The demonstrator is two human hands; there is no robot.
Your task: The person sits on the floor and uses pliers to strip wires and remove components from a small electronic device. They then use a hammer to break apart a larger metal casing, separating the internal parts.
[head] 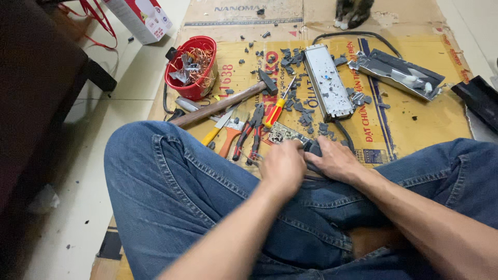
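Observation:
I sit cross-legged in blue jeans on flattened cardboard [415,122]. My left hand [282,167] and my right hand [337,159] meet between my knees, both closed around a dark grey block with a cable [313,149]. A green circuit board [284,133] lies just beyond my left hand, touching or nearly touching the block. How the fingers grip is partly hidden by the backs of the hands.
A hammer [228,101], red-handled pliers [249,132], a red-yellow screwdriver [277,109], a brush [232,132]. A red bucket [193,67] holds copper wire scraps. An opened metal casing [327,82], its lid [397,72], grey plastic fragments, a white box [140,18].

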